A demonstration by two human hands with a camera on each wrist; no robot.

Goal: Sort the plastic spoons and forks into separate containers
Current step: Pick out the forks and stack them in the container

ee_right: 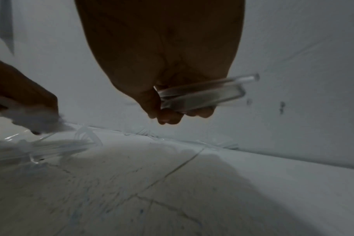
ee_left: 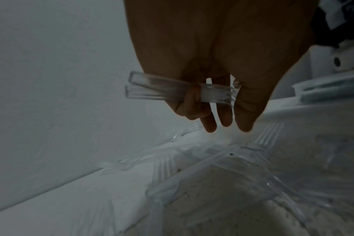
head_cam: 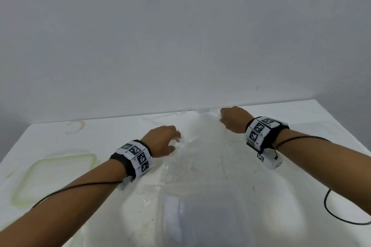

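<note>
Clear plastic, ridged and glassy: the left hand [ee_left: 208, 67] curls its fingers [ee_left: 192, 102] round two flat handles [ee_left: 152, 89], and the right hand [ee_right: 164, 63] grips another clear bundle [ee_right: 202, 95]. More transparent cutlery [head_cam: 180, 166] lies scattered mid-surface between the hands. A green-rimmed container [head_cam: 22, 192] sits left on the scuffed, stained white surface [head_cam: 281, 196], which meets a plain pale wall [head_cam: 180, 36].

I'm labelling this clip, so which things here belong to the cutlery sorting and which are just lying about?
Belongs to the job:
- clear utensil handles gripped by the left hand
- clear handles gripped by the right hand
- loose clear cutlery on the table
- green-rimmed container

Just lying about:
- black cable
- ring stain
</note>
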